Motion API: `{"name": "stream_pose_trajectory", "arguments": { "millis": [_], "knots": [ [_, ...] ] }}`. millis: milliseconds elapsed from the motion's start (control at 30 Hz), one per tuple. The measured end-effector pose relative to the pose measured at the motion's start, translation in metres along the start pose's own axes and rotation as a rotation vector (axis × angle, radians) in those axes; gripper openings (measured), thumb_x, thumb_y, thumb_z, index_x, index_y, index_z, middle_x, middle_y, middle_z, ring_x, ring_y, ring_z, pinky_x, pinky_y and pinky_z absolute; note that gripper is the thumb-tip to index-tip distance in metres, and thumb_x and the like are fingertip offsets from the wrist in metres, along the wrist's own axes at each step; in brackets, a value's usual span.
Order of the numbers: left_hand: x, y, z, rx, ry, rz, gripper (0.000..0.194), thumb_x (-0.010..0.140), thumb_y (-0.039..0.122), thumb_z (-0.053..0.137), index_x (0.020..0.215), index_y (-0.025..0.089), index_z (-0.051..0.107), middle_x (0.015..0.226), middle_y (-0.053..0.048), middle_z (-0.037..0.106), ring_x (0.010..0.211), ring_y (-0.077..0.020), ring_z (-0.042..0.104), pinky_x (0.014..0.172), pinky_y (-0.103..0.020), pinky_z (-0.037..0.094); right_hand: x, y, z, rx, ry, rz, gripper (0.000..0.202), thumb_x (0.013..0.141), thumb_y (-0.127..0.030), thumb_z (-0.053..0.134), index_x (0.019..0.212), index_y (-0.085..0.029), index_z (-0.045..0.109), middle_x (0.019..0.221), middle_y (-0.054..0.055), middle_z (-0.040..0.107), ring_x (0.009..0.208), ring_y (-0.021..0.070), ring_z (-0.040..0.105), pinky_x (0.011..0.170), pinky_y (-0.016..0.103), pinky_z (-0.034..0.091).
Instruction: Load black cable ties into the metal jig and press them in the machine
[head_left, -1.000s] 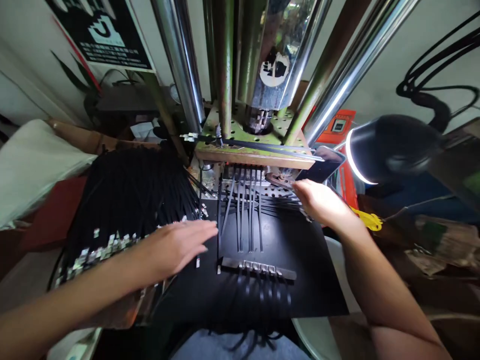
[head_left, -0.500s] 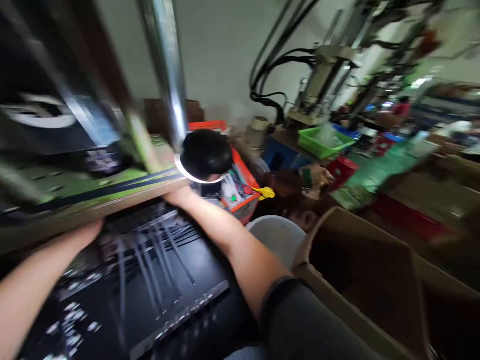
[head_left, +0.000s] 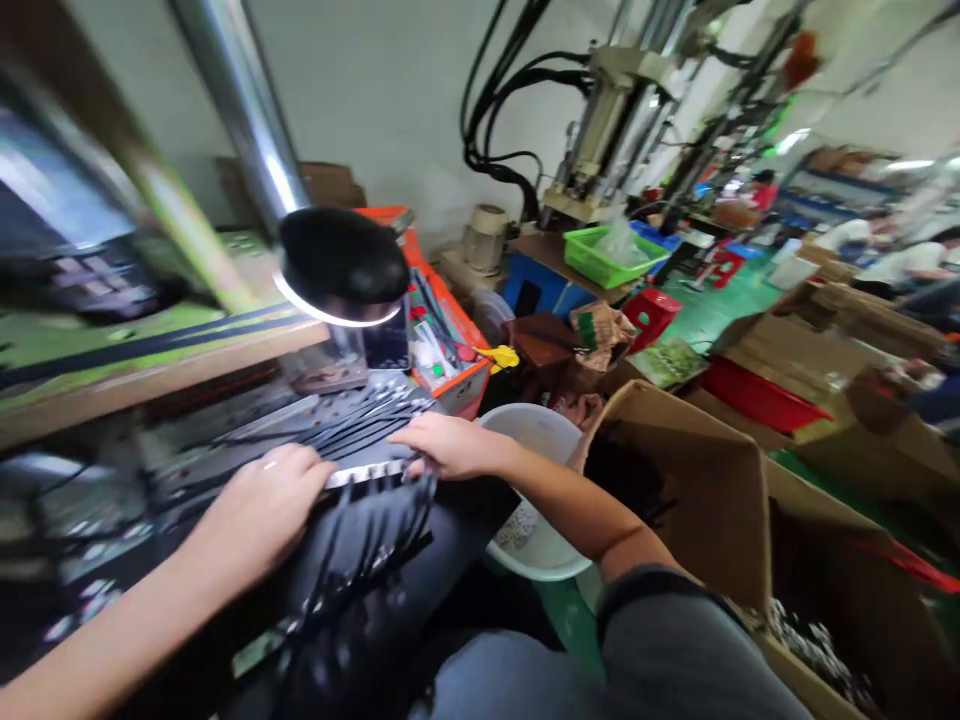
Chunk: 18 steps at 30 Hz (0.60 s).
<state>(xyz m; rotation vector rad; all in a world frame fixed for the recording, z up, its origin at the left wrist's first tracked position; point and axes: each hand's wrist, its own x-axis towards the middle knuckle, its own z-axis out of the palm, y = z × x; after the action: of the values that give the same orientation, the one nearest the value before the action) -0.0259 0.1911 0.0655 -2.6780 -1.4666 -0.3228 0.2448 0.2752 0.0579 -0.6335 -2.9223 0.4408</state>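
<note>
A light metal bar [head_left: 366,474] with several black cables [head_left: 386,522] hanging from it spans the gap between my hands. My left hand [head_left: 274,500] is closed on its left end, the fingertips partly hidden. At the other end, my right hand [head_left: 442,446] grips the bar with thumb and fingers. Just behind it, a bundle of black cables [head_left: 352,428] with metal tips lies across the work surface. Beneath the hanging cables is a dark, blurred surface.
A black round lamp [head_left: 343,258] with a lit rim stands behind my hands, by the machine bed [head_left: 150,385]. An orange bin [head_left: 457,385] holds tools. To my right are a white bucket [head_left: 551,572] and open cardboard boxes [head_left: 697,520]. Other people sit far right.
Both hands have come out from under the machine bed toward me, with the bar and its cables now between them. My view has swung to the right.
</note>
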Motion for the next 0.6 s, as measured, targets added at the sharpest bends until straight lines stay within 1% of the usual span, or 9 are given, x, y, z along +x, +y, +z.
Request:
{"name": "stream_pose_trajectory", "arguments": {
  "millis": [33, 100, 167, 267, 333, 400, 467, 533, 600],
  "knots": [
    [0.001, 0.004, 0.005, -0.014, -0.048, -0.026, 0.024, 0.089, 0.013, 0.046, 0.093, 0.017, 0.069, 0.092, -0.011, 0.066, 0.09, -0.0262, 0.061, 0.082, -0.039, 0.05, -0.003, 0.002, 0.003, 0.075, 0.033, -0.009, 0.04, 0.089, -0.015, 0.057, 0.129, -0.014, 0.058, 0.123, 0.012, 0.066, 0.115, 0.021, 0.06, 0.101, 0.034, 0.048],
    [0.003, 0.013, 0.006, -0.079, -0.052, -0.149, 0.03, 0.095, 0.023, 0.04, 0.1, 0.014, 0.068, 0.099, -0.014, 0.066, 0.098, -0.0282, 0.059, 0.088, -0.042, 0.048, -0.005, 0.007, 0.01, 0.2, 0.103, 0.039, 0.048, 0.083, -0.003, 0.053, 0.129, -0.014, 0.058, 0.128, 0.011, 0.064, 0.12, 0.0191, 0.059, 0.104, 0.032, 0.046],
    [0.001, 0.024, 0.0, -0.263, -0.095, -0.339, 0.046, 0.1, 0.038, 0.03, 0.094, 0.012, 0.068, 0.096, -0.014, 0.067, 0.094, -0.0269, 0.06, 0.089, -0.042, 0.047, -0.002, 0.008, 0.017, 0.265, 0.157, 0.075, 0.056, 0.08, 0.001, 0.051, 0.134, -0.013, 0.055, 0.133, 0.012, 0.061, 0.124, 0.0206, 0.058, 0.106, 0.034, 0.046],
    [-0.003, 0.045, -0.01, -0.875, -0.385, -0.511, 0.067, 0.098, 0.059, 0.019, 0.085, 0.014, 0.067, 0.084, -0.009, 0.068, 0.08, -0.0212, 0.062, 0.082, -0.037, 0.05, 0.014, -0.004, 0.03, 0.264, 0.103, -0.102, 0.059, 0.082, -0.003, 0.054, 0.141, -0.013, 0.05, 0.148, 0.014, 0.048, 0.136, 0.0227, 0.048, 0.112, 0.035, 0.041],
    [-0.006, 0.054, -0.013, -1.177, -0.514, -0.489, 0.055, 0.093, 0.062, 0.036, 0.096, 0.015, 0.064, 0.083, -0.005, 0.068, 0.076, -0.0199, 0.063, 0.076, -0.034, 0.052, 0.034, -0.016, 0.035, 0.196, 0.075, -0.16, 0.047, 0.083, -0.007, 0.057, 0.13, -0.014, 0.06, 0.147, 0.013, 0.049, 0.136, 0.0229, 0.046, 0.113, 0.034, 0.04],
    [-0.008, 0.049, -0.017, -1.064, -0.463, -0.484, 0.042, 0.086, 0.054, 0.055, 0.106, 0.017, 0.06, 0.08, -0.002, 0.068, 0.071, -0.0204, 0.064, 0.069, -0.033, 0.052, 0.056, -0.018, 0.032, 0.134, 0.125, -0.083, 0.033, 0.086, -0.007, 0.054, 0.116, -0.013, 0.065, 0.133, 0.014, 0.061, 0.127, 0.0231, 0.054, 0.11, 0.035, 0.043],
    [-0.012, 0.032, -0.022, -0.741, -0.318, -0.55, 0.045, 0.081, 0.046, 0.063, 0.116, 0.019, 0.056, 0.084, -0.003, 0.068, 0.074, -0.0232, 0.065, 0.073, -0.036, 0.052, 0.073, -0.01, 0.022, 0.102, 0.187, 0.022, 0.036, 0.086, -0.004, 0.05, 0.119, -0.01, 0.062, 0.125, 0.016, 0.064, 0.122, 0.0241, 0.057, 0.108, 0.038, 0.044],
    [-0.025, 0.01, -0.027, -0.42, -0.147, -0.614, 0.053, 0.08, 0.039, 0.066, 0.127, 0.019, 0.052, 0.101, -0.008, 0.068, 0.092, -0.0272, 0.065, 0.088, -0.041, 0.047, 0.076, 0.003, 0.012, 0.07, 0.196, 0.078, 0.049, 0.082, -0.003, 0.057, 0.131, -0.005, 0.053, 0.136, 0.022, 0.055, 0.131, 0.0284, 0.05, 0.113, 0.043, 0.039],
    [-0.047, -0.002, -0.029, -0.201, -0.08, -0.604, 0.053, 0.081, 0.032, 0.067, 0.13, 0.018, 0.051, 0.116, -0.012, 0.064, 0.108, -0.0292, 0.06, 0.099, -0.043, 0.04, 0.059, 0.009, 0.01, 0.037, 0.157, 0.056, 0.061, 0.079, -0.007, 0.066, 0.137, -0.004, 0.048, 0.149, 0.026, 0.04, 0.142, 0.0325, 0.035, 0.119, 0.048, 0.03]
  ]
}}
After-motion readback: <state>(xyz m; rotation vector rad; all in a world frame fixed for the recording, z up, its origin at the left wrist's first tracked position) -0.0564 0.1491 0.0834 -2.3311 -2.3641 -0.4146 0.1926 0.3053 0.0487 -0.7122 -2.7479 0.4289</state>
